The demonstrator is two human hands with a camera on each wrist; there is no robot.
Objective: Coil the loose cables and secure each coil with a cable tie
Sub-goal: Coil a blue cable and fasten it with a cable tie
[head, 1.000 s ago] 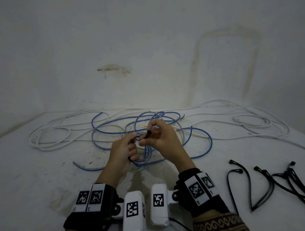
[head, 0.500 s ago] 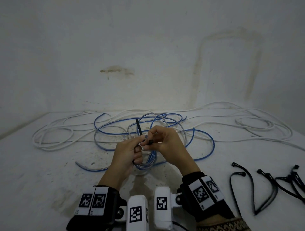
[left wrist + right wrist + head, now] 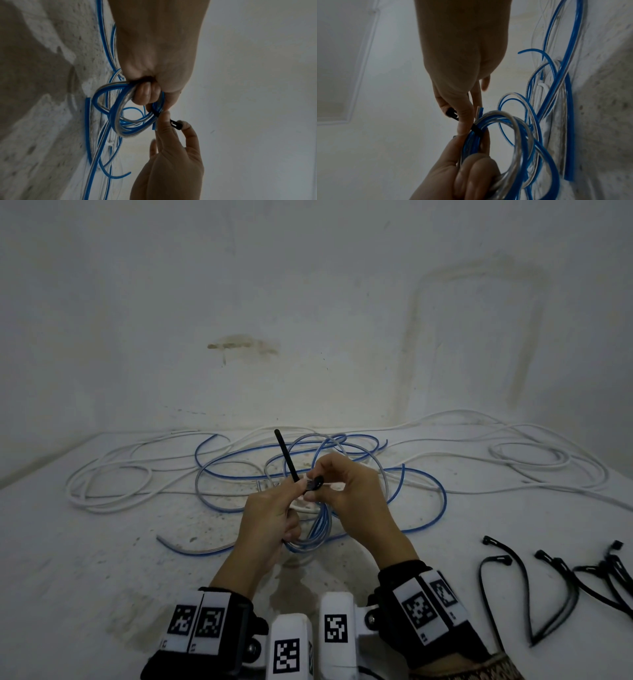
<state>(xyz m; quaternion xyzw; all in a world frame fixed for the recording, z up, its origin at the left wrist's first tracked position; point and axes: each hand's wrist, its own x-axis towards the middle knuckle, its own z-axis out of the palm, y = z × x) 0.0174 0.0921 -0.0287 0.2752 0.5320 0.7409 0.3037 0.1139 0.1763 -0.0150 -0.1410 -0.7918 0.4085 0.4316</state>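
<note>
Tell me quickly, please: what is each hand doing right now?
Left hand: fingers curled round the blue cable coil.
Right hand: pinches the head of the black cable tie wrapped round that coil.

glossy plastic cable point(image 3: 120, 108), rough speckled floor point(image 3: 102, 559)

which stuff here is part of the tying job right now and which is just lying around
In use:
- blue cable coil, gripped by left hand
- black cable tie, its head pinched by right hand

Lying about:
- white cables
- spare black ties
</note>
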